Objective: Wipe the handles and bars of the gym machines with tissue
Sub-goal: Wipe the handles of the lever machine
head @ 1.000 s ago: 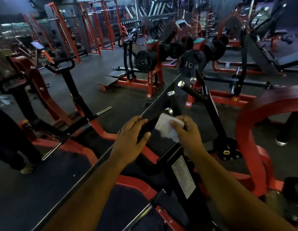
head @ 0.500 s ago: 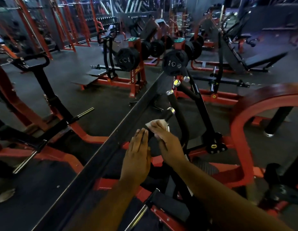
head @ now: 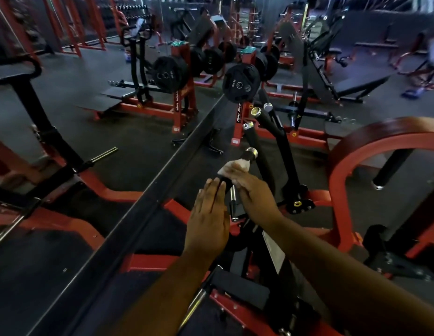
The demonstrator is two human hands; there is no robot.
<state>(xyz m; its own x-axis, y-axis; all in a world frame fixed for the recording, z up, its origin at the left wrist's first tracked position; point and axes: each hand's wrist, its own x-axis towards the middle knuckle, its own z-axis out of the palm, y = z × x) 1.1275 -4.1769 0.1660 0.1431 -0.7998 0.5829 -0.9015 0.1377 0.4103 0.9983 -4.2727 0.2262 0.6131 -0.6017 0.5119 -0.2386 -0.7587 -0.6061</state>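
Note:
A white tissue is wrapped over a black handle with a chrome end cap, on a red and black gym machine in front of me. My right hand is closed around the tissue and the handle, just below the cap. My left hand lies flat with fingers together, resting against the lower part of the same handle and holding nothing. Two more black handles with chrome caps rise just beyond.
A long black bar or mirror edge runs diagonally on my left. A curved red frame stands to the right. Weight plates hang on a red rack ahead. Other red machines fill the dark rubber floor.
My right hand slid the tissue from the machine's plate up onto the black handle. My left hand let go of its grip and now lies flat. My view moved closer and right.

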